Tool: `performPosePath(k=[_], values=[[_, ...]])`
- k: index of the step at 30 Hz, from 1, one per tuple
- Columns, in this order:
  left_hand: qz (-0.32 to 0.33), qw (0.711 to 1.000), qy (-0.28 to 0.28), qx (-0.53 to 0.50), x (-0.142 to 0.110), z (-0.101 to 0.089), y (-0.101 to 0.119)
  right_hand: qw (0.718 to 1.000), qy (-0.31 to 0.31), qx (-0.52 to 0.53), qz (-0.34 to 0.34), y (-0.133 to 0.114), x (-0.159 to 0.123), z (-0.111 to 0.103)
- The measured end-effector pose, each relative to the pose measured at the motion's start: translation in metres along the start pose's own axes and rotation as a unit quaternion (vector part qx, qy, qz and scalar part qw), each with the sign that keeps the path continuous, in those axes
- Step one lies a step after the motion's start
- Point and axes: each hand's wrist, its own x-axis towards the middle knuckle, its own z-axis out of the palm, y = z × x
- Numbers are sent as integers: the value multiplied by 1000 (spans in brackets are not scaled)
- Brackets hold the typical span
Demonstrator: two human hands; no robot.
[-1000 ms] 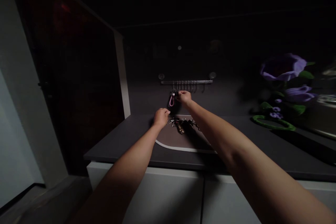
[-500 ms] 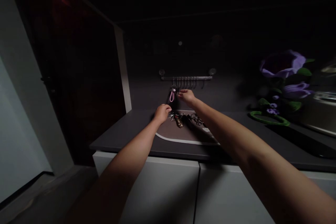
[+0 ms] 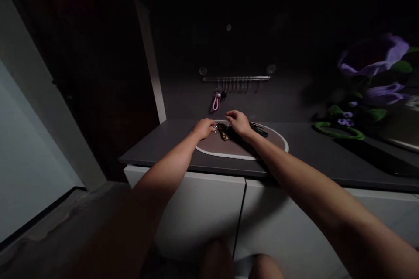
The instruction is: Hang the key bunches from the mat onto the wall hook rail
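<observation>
Grip: left hand (image 3: 203, 128) at the keys (image 3: 216, 128), cannot tell whether closed; right hand (image 3: 239, 123) parted above the mat (image 3: 216, 145).

White cabinets (image 3: 199, 205) stand below a dark wall (image 3: 294, 100) in dim light.

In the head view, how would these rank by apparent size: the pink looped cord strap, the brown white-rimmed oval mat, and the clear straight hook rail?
1. Oval mat
2. Hook rail
3. Cord strap
</observation>
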Motion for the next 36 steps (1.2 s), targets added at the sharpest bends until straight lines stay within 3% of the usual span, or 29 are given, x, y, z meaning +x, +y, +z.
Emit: performPosePath(k=[6, 20, 36], values=[[-9, 1000, -11, 11, 0, 1, -1, 984, -74, -146, -72, 0, -13, -3], [11, 997, -27, 65, 2, 3, -4, 974, -108, -183, -75, 2, -6, 2], [-20, 997, 75, 26, 0, -7, -1, 975, -105, -177, -81, 0, -4, 2]])
